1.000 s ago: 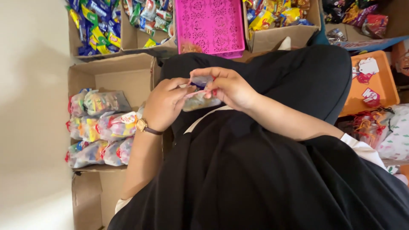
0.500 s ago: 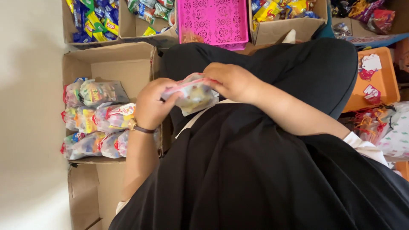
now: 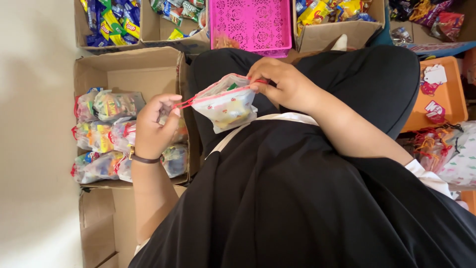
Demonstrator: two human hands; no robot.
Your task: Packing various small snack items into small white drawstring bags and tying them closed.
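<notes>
A small clear drawstring pouch (image 3: 227, 104) filled with colourful sweets hangs over my black-clad lap. My left hand (image 3: 154, 124) pinches the red drawstring at the pouch's left end. My right hand (image 3: 283, 84) grips the pouch's top edge and string at its right end. The string is stretched taut between both hands, and the pouch mouth is drawn nearly flat. A dark band sits on my left wrist.
An open cardboard box (image 3: 130, 69) on the left holds several filled pouches (image 3: 106, 131). A pink plastic basket (image 3: 250, 22) and boxes of wrapped sweets (image 3: 111, 22) stand beyond my knees. An orange tray (image 3: 448, 92) with tags lies to the right.
My hands have moved apart, pulling the red drawstring taut. The pouch, earlier bunched between both hands, now hangs spread out between them.
</notes>
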